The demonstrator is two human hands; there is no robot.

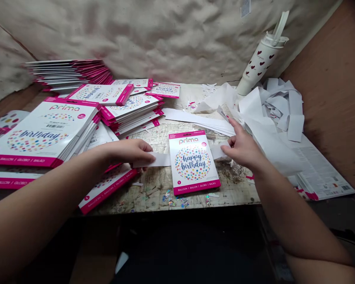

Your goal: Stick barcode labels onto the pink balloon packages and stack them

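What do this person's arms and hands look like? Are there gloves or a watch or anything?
No gloves: the left hand and right hand are both bare. Both forearms are bare too, with no sleeves showing. I can't see a watch or bracelet on either wrist.

Middle packet [195, 162]: "prima"; "happy birthday"; "1"; "BALLOON, BALLON, GLOBO, BALÃO"; top left-hand packet [44, 126]: "prima"; "birthday"

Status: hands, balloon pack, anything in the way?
Left hand pinching white paper strip. Right hand at right-side paper, grip unclear. Balloon pack face-up between them. Shiny bits by its near edge.
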